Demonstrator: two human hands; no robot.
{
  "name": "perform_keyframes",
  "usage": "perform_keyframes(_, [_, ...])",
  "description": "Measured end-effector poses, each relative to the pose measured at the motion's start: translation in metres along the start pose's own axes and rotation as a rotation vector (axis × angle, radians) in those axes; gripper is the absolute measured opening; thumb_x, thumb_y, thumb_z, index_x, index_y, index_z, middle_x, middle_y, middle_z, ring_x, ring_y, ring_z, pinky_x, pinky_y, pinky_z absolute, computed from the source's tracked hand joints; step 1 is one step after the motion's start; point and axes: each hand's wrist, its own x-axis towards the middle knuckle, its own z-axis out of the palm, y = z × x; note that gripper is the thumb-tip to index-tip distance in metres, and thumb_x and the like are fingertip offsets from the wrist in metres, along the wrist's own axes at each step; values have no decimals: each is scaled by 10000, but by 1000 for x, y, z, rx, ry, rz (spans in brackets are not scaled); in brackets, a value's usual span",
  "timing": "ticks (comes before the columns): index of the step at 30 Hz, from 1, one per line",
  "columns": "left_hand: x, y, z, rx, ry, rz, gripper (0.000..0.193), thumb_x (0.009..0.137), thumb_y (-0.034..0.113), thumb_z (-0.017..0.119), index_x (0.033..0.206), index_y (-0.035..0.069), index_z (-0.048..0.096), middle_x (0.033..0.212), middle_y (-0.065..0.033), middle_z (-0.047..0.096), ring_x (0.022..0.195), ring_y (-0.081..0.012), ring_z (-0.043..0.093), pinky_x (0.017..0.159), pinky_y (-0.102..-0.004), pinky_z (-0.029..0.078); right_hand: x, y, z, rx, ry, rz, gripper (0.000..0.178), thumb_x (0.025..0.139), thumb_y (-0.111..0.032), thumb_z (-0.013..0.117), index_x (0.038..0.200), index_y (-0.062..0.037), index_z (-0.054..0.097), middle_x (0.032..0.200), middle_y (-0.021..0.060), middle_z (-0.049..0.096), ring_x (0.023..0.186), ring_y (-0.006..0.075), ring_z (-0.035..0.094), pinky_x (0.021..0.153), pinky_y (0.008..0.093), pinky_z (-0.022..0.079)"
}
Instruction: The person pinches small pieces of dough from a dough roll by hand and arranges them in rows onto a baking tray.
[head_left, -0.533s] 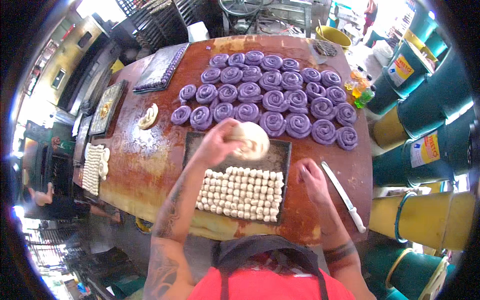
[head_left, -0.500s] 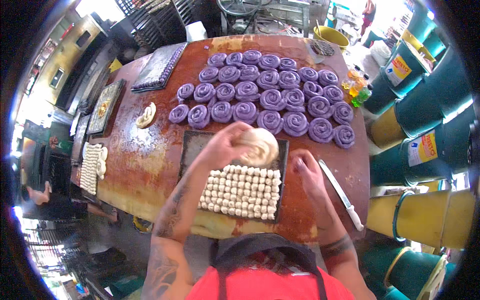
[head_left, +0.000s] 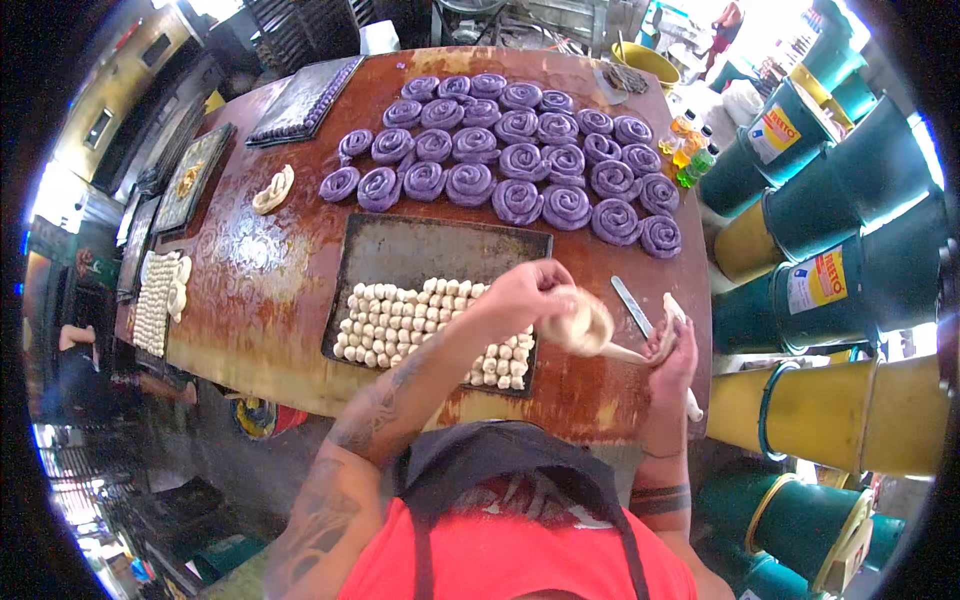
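Observation:
My left hand (head_left: 525,288) pinches a coil of pale dough (head_left: 592,326) in the air, right of the baking tray. A thin strand runs from the coil to my right hand (head_left: 676,356), whose fingers are closed round it, and the strand's loose end (head_left: 673,307) sticks up past them. Below my left forearm, rows of small pale dough pieces (head_left: 385,325) cover the near part of the dark tray (head_left: 440,245). A knife (head_left: 630,305) lies on the table behind the strand, its handle partly hidden by my right hand.
Several purple dough spirals (head_left: 520,160) fill the table's far half. Another pale coil (head_left: 273,190) lies at left, near more trays (head_left: 195,190). Bottles (head_left: 690,150) stand at the right edge, beside green and yellow drums (head_left: 820,400). Another person's arm (head_left: 76,337) shows far left.
Both hands have moved right. The dough coil has gone from above the tray to its right side, and a strand of it now stretches into my right hand, which held no visible strand before.

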Motion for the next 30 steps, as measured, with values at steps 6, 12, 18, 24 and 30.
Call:
perform_keyframes(6, [-59, -58, 18, 202, -253, -115, 230, 936, 218, 749, 1065, 38, 688, 998, -52, 717, 871, -134, 642, 771, -308, 535, -29, -40, -55, -865, 178, -139, 274, 970, -242, 610, 1131, -23, 644, 934, 100, 633, 836, 236, 603, 756, 354, 496])
perform_keyframes(12, [-74, -78, -21, -227, 233, -322, 220, 998, 192, 670, 1163, 54, 625, 1097, -58, 715, 1009, -138, 664, 847, -309, 529, -13, -15, -50, -1661, 349, -289, 480, 896, -274, 734, 1238, 45, 625, 1262, 298, 616, 1138, 431, 610, 1009, 483, 482])
perform_keyframes(18, [-82, -92, -14, -47, 227, -334, 170, 996, 169, 687, 1115, 56, 647, 1049, -45, 703, 958, -128, 660, 794, -289, 518, 8, 50, 14, -2005, -175, -108, 313, 869, -279, 696, 1128, -104, 703, 1096, 226, 656, 1072, 403, 650, 921, 532, 521])
perform_keyframes(24, [-86, -93, 8, 310, 160, -158, 355, 952, 192, 734, 1238, 5, 640, 1101, -109, 717, 1051, -207, 674, 930, -356, 545, -6, 34, 50, -1693, -587, -615, 311, 780, -212, 744, 1055, -85, 676, 1047, 166, 619, 1047, 381, 626, 877, 499, 530])
perform_keyframes(30, [-45, -57, 53, 368, 76, 188, 515, 886, 137, 761, 1347, -24, 597, 1182, -155, 727, 1121, -274, 688, 981, -374, 532, -36, 20, 104, -1137, -683, -395, 349, 732, -11, 723, 1067, -20, 628, 1033, 112, 589, 933, 279, 605, 828, 364, 501])
